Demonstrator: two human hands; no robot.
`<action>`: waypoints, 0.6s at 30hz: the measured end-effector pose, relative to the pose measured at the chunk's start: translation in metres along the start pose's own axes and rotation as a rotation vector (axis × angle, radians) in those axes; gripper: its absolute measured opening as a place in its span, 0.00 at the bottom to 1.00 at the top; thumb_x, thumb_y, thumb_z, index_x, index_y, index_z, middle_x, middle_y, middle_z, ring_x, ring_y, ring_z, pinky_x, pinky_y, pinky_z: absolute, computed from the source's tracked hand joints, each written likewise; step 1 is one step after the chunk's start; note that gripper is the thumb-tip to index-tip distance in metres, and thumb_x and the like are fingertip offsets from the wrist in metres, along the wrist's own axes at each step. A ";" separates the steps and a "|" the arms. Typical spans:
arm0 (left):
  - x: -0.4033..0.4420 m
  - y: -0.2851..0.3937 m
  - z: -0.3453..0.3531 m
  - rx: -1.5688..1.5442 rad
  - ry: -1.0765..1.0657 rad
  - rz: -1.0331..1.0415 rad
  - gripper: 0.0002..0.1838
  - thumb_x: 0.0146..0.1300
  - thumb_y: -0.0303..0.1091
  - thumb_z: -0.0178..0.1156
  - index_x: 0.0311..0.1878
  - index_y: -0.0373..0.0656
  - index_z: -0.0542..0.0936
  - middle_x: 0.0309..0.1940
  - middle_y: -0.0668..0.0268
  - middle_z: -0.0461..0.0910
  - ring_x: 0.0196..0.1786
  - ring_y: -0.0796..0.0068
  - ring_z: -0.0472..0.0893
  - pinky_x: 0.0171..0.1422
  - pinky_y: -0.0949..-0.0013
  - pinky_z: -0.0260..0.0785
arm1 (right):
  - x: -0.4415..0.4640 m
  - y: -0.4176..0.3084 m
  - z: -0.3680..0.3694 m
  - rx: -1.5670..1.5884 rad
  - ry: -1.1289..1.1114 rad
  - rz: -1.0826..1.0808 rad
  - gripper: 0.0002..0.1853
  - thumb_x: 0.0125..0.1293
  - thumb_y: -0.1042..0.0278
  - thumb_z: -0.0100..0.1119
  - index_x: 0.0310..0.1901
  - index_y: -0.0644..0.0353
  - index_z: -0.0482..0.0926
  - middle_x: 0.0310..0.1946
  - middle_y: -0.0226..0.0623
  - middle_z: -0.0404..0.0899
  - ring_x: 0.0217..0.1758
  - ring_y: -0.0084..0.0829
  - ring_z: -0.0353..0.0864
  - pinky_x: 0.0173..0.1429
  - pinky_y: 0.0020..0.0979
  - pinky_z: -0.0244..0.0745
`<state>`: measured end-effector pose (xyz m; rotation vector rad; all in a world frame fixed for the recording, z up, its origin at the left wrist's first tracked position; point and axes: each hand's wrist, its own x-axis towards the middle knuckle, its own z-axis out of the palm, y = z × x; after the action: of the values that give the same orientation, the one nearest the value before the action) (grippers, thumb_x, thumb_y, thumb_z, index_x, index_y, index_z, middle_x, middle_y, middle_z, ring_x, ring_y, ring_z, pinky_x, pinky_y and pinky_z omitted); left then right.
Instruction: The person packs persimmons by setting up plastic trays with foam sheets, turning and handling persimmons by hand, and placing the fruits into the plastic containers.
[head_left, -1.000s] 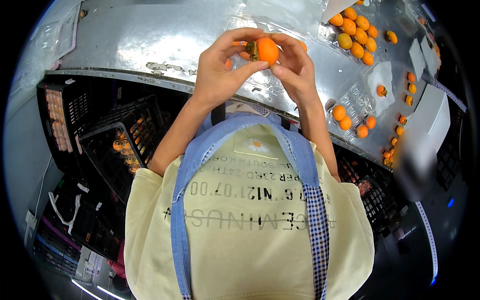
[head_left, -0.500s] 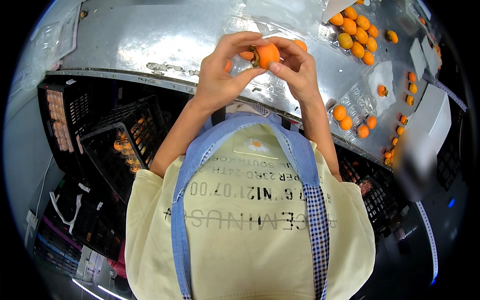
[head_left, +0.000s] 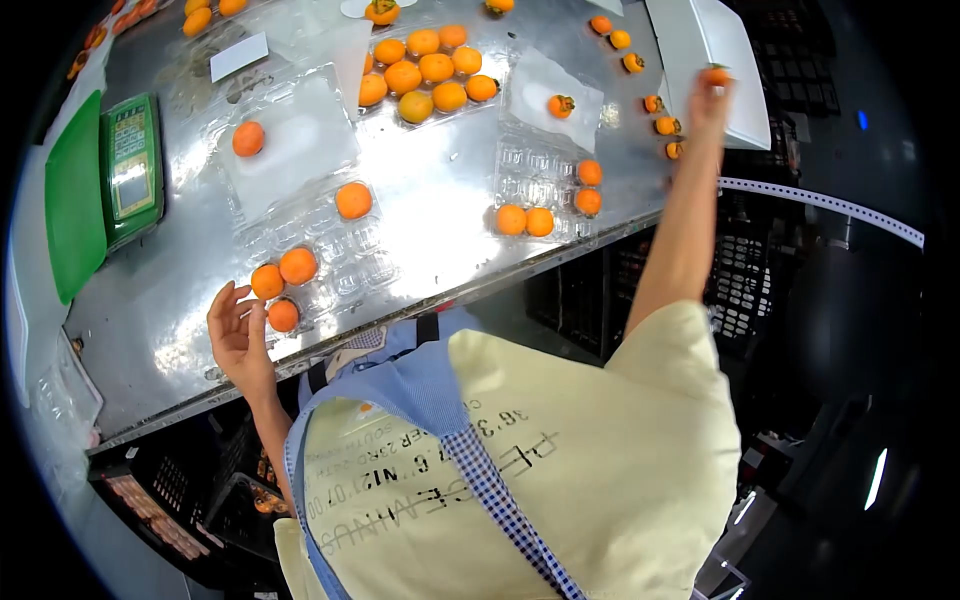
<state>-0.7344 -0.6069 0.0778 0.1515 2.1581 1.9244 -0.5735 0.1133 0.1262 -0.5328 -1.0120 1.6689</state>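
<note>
My right hand (head_left: 709, 108) is stretched far to the right, closed on an orange persimmon (head_left: 716, 76) at the white box; motion blurs the fingers. At the table's left front, my left hand (head_left: 238, 332) is open, fingers apart, and holds nothing. It is beside a clear plastic tray (head_left: 362, 268) with a few persimmons in its cups. The closest are one persimmon (head_left: 284, 316) near my thumb and another persimmon (head_left: 267, 282) near the fingertips. Whether the hand touches them I cannot tell.
A second clear tray (head_left: 515, 185) holds several persimmons, and a fuller tray (head_left: 425, 72) lies behind it. A green scale (head_left: 131, 170) stands at left. Small persimmons (head_left: 667, 125) line the table beside the white box (head_left: 735, 70). Black crates (head_left: 740, 280) are below the edge.
Both hands were together on one persimmon; now they are wide apart. My right hand has gone far right with a persimmon, my left is empty by the tray. The view has swung right.
</note>
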 end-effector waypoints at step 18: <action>-0.006 -0.023 -0.021 -0.185 0.278 -0.101 0.17 0.60 0.24 0.58 0.53 0.36 0.72 0.42 0.61 0.78 0.38 0.75 0.78 0.42 0.74 0.71 | -0.448 0.209 0.252 -1.018 -1.575 -0.241 0.24 0.46 0.58 0.70 0.46 0.55 0.76 0.40 0.33 0.76 0.41 0.33 0.76 0.42 0.32 0.73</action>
<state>-0.7323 -0.6314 0.0579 -0.2679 2.0847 2.1801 -0.7295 -0.4093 0.0275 0.4832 -2.9387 1.0068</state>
